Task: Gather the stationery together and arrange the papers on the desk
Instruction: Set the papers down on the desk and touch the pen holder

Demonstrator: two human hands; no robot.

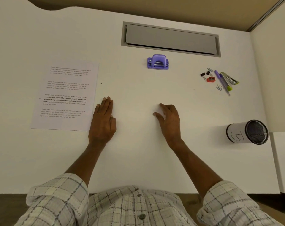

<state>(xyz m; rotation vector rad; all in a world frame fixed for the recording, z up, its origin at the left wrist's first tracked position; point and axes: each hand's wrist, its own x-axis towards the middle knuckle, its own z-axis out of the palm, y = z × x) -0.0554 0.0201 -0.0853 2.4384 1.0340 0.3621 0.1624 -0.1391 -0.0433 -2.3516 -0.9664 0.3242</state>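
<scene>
A printed paper sheet point(65, 95) lies flat at the left of the white desk point(138, 157). My left hand point(103, 121) rests flat on the desk, fingers together, touching the sheet's right edge. My right hand point(168, 119) lies on the bare desk middle, fingers loosely curled, holding nothing. A purple hole punch point(158, 61) stands farther back. At the right lie two black binder clips point(205, 74), a red sharpener point(210, 79), a purple pen point(222, 81), a green-grey stapler point(230, 78) and blue paper clips point(219, 87).
A black mesh pen cup point(247, 132) wrapped in white paper marked "B" stands near the desk's right edge. A grey cable-tray flap point(171, 39) is set into the desk at the back. A white side panel point(275, 70) borders the right.
</scene>
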